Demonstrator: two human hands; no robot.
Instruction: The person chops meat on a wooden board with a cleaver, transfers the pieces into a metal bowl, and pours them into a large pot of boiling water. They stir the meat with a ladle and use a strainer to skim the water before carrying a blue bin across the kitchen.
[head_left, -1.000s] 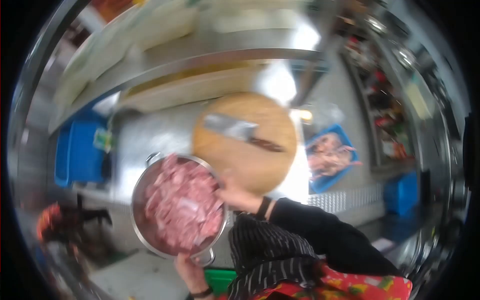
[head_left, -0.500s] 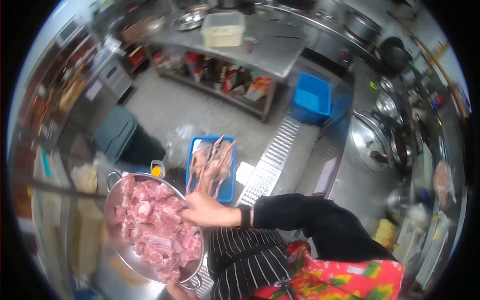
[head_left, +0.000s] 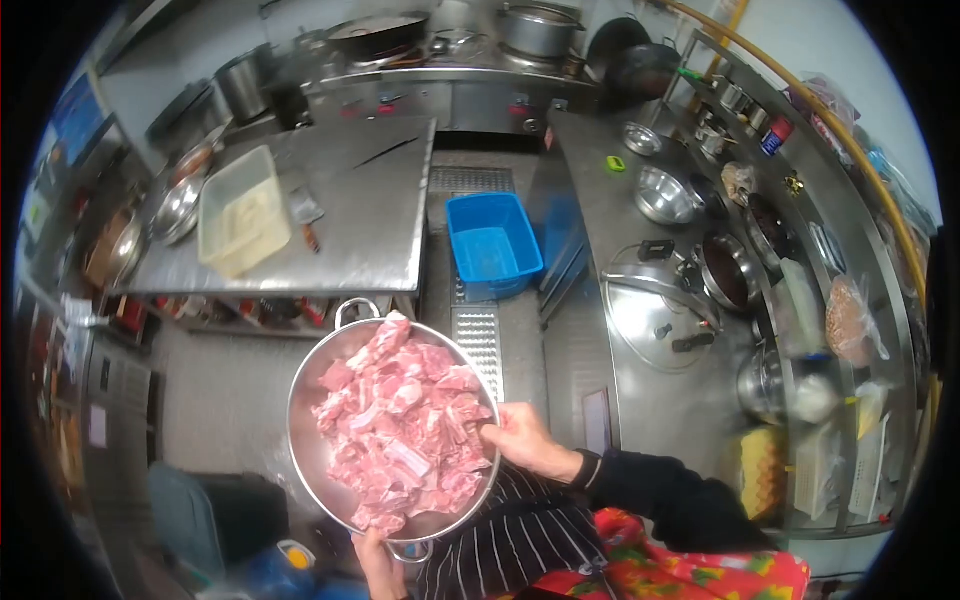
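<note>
A round steel pan point(head_left: 312, 450) with two loop handles is heaped with chunks of raw, bone-in meat point(head_left: 405, 425). My right hand point(head_left: 530, 440) grips the pan's right rim, thumb on the inner side and the other fingers hidden underneath. At the lower rim, beside the near handle, my left hand point(head_left: 378, 565) is closed on the pan, and part of that hand is covered by it. The pan is held up in front of my striped apron point(head_left: 520, 530), above the floor.
Ahead on the floor stands a blue tub point(head_left: 494, 245) beside a metal drain grate point(head_left: 477, 345). A steel table point(head_left: 350, 220) on the left bears a pale plastic bin point(head_left: 240, 215). The right counter point(head_left: 640, 400) holds bowls and a lid. A dark bin point(head_left: 220, 515) stands lower left.
My view has swung to the right, and the pan has come along in both hands. The blue crate of plucked birds has left the view; the stove and right counter show more fully.
</note>
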